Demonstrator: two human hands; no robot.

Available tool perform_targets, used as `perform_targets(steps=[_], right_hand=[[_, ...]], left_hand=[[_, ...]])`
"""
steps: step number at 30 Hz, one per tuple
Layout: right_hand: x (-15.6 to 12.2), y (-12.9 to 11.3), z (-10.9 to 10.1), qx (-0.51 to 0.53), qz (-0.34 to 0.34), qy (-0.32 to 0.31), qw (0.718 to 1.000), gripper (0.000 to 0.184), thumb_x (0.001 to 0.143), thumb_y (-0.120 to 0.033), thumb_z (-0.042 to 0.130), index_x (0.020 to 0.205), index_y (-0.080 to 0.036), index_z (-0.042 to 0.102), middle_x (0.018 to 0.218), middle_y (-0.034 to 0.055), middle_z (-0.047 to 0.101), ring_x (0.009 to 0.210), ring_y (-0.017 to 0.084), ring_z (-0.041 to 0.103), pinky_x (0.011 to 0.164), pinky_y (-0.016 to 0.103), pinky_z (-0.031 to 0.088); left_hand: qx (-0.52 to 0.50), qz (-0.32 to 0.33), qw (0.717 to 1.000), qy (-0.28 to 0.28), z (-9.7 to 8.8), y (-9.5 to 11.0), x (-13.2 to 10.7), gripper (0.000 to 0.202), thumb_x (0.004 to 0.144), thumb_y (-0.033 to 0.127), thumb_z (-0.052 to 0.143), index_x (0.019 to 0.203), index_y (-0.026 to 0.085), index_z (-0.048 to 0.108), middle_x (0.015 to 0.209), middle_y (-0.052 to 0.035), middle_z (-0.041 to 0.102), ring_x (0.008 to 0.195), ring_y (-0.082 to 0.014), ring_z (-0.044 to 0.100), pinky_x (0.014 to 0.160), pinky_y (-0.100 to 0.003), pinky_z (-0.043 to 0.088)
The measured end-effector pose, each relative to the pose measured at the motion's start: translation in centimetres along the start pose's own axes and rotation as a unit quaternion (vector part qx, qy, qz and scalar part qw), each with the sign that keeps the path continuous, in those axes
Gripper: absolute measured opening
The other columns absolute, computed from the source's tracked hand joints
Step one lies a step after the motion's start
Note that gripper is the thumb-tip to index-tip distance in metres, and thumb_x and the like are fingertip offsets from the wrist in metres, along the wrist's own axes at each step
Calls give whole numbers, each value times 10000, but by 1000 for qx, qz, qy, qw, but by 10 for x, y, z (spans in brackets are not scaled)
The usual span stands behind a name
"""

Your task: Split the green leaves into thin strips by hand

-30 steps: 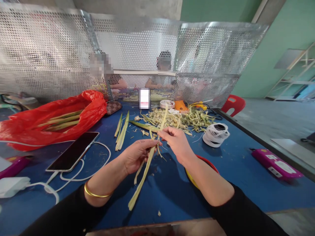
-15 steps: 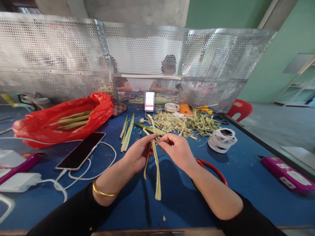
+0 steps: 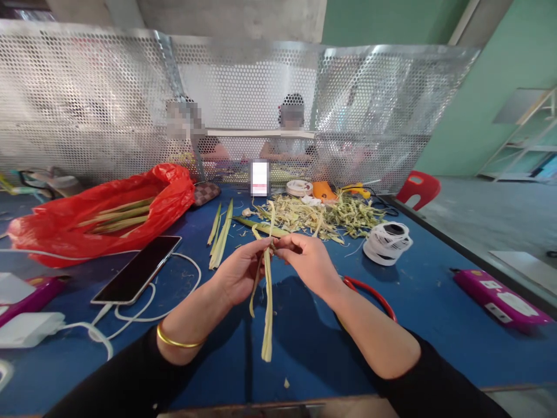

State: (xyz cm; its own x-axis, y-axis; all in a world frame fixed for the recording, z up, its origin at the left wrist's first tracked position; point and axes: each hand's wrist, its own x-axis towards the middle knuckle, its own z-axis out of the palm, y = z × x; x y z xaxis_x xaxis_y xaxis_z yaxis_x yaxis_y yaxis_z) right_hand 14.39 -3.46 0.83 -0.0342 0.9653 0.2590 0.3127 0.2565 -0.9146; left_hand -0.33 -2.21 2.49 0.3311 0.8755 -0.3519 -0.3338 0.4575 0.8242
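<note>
Pale yellow-green leaf strips hang down from between my hands, with shorter ends sticking up above the fingers. My left hand pinches the strips between thumb and fingers. Right beside it, my right hand is closed at the same spot, its thumb and forefinger pinching the strips where they cross. The exact crossing is partly hidden by my fingertips. Just beyond the hands lies a green leaf, and a few more cut leaves rest to the left.
A red plastic bag of leaves and a phone on a white cable lie left. Leaf scraps, a white spool, red handles and a purple power strip lie right. A perforated metal screen stands behind; two people sit beyond it.
The long hanging strip's lower end has swung left relative to my hands. The right fingertips have come closer to the left ones. The whole view has shifted slightly.
</note>
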Motion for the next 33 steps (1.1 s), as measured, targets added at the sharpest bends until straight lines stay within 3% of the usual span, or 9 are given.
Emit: perform_targets(steps=[3,9,13,22,30,33], right_hand=[[0,0,-1,-23,-4,-11,1000,81,741,-268,624,750,-199,665,616,-12,613,559,130,515,541,243,393],[1,2,-2,-99,-62,5,993,53,760,-249,627,755,-208,660,781,8,631,695,147,559,668,264,422],[0,1,-2,-174,-115,22,978,112,779,-202,606,667,-195,603,758,8,579,705,144,546,680,253,407],[-2,-5,-2,-262,-183,33,947,108,801,-180,585,693,-191,590,737,16,584,739,156,548,680,255,371],[0,-2,0,-251,-188,46,949,131,798,-170,581,668,-185,587,708,7,564,684,140,525,633,243,369],[2,0,-3,-232,-175,32,956,141,817,-191,560,685,-194,610,724,9,577,686,140,541,629,241,381]], left_hand=[[-56,-20,998,15,-1,-1,0,98,723,192,663,798,133,641,522,36,538,419,-50,458,394,-152,380],[-51,-20,998,-2,-2,-1,1,74,745,198,647,786,136,652,540,29,571,428,-54,476,404,-156,387],[-42,-22,999,-10,-3,-3,2,62,761,200,632,768,145,660,577,19,612,460,-64,511,448,-162,416],[-60,-3,998,-3,0,-2,2,117,813,142,573,756,126,673,603,11,643,484,-54,551,462,-136,443],[-70,-24,997,-7,0,-1,2,121,817,148,569,764,107,669,601,-15,661,501,-73,595,516,-143,494],[-46,8,999,-7,-2,-3,3,102,806,150,588,803,102,678,664,-35,693,567,-86,635,582,-149,518]])
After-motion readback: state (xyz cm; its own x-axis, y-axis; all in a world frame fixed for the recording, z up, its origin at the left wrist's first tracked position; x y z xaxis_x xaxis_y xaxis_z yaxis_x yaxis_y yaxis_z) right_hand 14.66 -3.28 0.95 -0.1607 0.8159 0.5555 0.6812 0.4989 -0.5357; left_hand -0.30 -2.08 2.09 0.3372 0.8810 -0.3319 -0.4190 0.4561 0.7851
